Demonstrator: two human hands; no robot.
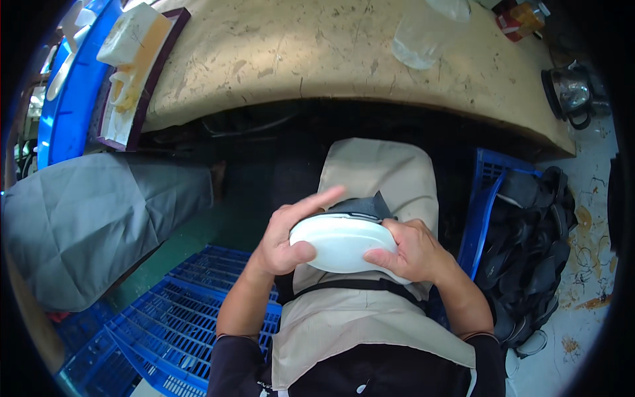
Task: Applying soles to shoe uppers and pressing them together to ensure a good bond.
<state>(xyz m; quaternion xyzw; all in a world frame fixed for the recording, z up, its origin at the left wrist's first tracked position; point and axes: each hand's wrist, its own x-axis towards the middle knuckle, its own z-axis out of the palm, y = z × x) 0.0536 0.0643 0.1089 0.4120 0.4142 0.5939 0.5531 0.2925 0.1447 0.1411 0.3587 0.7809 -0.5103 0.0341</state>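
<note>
Over my lap I have a shoe (pixel 344 241) with a smooth white sole, turned sole-up toward me. Its dark grey upper (pixel 360 206) shows only in part behind the sole. My left hand (pixel 284 238) holds the left end, thumb pressed on the white sole and the index finger stretched out past the upper. At the right end my right hand (pixel 413 248) grips the shoe, thumb on the sole and fingers curled round the far side. A beige apron (pixel 383 175) covers my lap beneath it.
Ahead stands a worn tan worktable (pixel 264 59) bearing a clear plastic container (pixel 430 36) and a metal-and-glass pot (pixel 567 92). A stained tray (pixel 135 99) sits at its left. Dark shoes (pixel 529 245) fill a blue crate at right; another blue crate (pixel 192 317) is left. Someone's grey-covered lap (pixel 106 218) is beside me.
</note>
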